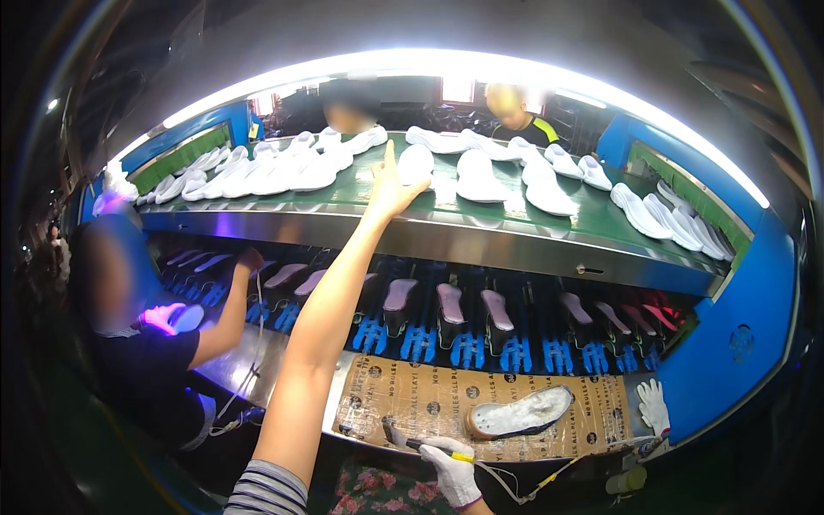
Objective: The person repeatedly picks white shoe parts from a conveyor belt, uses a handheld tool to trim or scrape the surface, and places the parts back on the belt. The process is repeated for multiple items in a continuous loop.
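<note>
1. The left hand (390,184), bare and open with fingers spread, reaches up to the centre of the frame, just beside a white sole (415,163) on the green conveyor belt (592,225).
2. The right hand (452,470), in a white glove at the lower centre, grips a yellow-handled brush (425,445) over the cardboard sheet (429,396).
3. A white-coated sole (519,413) lies on that cardboard, right of the brush.
4. Another person's hand (250,257) reaches the lower rack at centre left.

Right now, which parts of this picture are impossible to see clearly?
- Head view: the left hand reaches toward a white sole on the belt; whether they touch is too small to tell.
- The tool in the gloved right hand: its tip is small and dark.
- The shoe on the cardboard: only its underside shows.
- The frame's corners are black, cut by the fisheye rim.
</note>
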`<move>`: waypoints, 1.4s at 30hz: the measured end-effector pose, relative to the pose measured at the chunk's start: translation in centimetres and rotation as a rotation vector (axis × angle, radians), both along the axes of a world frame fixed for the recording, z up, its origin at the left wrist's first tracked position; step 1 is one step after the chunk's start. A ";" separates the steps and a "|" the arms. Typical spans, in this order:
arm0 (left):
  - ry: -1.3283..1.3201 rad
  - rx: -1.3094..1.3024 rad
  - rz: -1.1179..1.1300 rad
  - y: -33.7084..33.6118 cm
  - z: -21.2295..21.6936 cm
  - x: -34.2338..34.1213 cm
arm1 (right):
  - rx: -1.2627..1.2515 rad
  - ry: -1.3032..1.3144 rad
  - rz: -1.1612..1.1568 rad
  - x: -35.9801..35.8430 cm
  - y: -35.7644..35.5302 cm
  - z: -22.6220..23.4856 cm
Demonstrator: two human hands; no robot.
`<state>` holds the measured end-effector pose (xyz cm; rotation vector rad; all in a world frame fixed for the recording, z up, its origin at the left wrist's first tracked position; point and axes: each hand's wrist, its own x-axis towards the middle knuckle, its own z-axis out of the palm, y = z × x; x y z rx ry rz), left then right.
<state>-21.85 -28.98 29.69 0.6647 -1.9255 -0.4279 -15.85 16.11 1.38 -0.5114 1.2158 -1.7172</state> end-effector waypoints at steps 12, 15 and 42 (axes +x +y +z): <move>-0.291 -0.223 0.879 -5.3 0.0 10.7 | 0.032 -0.020 -0.089 -0.5 0.2 -1.6; -0.270 -0.105 0.698 -6.2 -0.5 17.5 | 0.044 -0.007 -0.054 0.6 -0.3 -1.7; 0.539 1.480 -0.606 31.1 -38.2 27.0 | -0.235 0.471 0.175 4.0 -1.8 7.3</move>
